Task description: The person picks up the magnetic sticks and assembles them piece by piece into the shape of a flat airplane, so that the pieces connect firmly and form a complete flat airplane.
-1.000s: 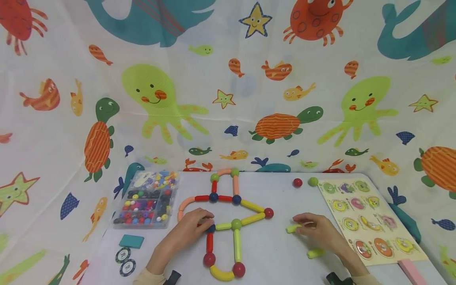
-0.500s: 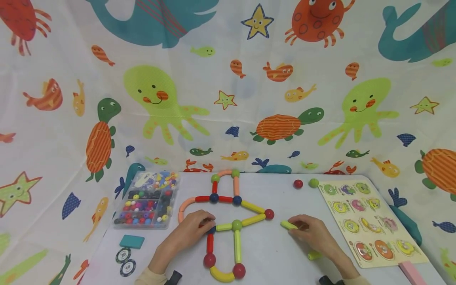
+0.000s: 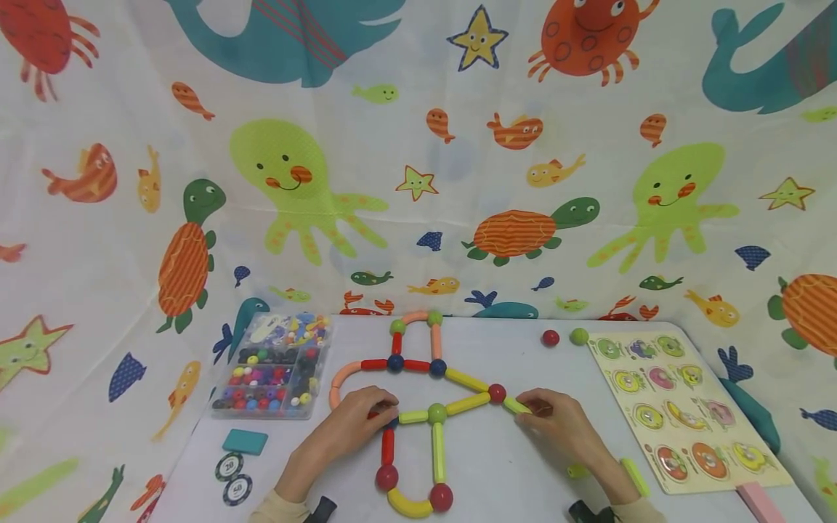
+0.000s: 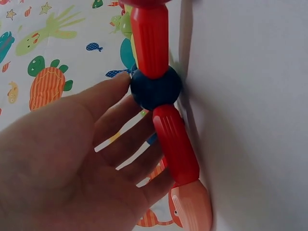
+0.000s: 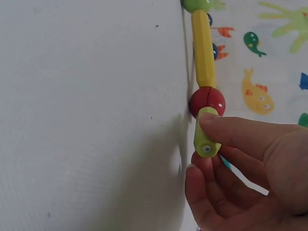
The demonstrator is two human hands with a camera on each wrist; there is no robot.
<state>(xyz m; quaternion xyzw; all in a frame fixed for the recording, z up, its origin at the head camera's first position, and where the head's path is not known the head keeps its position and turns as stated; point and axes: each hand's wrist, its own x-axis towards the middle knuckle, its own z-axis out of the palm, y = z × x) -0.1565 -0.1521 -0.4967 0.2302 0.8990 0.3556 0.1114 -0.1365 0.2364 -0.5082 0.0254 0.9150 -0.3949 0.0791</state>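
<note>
A flat figure of magnetic sticks and balls lies on the white table. At its right tip, my right hand (image 3: pixel 564 427) pinches a short light green stick (image 5: pixel 206 138) between thumb and fingers. The stick's far end touches the red ball (image 3: pixel 497 394) that joins two yellow sticks (image 3: pixel 468 404). My left hand (image 3: pixel 358 421) holds the dark blue ball (image 4: pixel 155 87) on the figure's left side. Its thumb presses the ball, while the fingers lie behind it and the red stick (image 4: pixel 176 144). A curved peach stick (image 3: pixel 336 385) is partly hidden by this hand.
Two light green sticks, one a short stick (image 3: pixel 577 471) and one a longer stick (image 3: pixel 634 476), lie near my right forearm. A bead box (image 3: pixel 261 416), a teal block (image 3: pixel 245 442) and chips (image 3: pixel 237 489) are left. A puzzle board (image 3: pixel 706 483) and loose balls (image 3: pixel 551 338) are right.
My right hand has carried the short green stick leftward, from beside the other loose green sticks to the red ball at the tip. The left hand stays at the blue ball.
</note>
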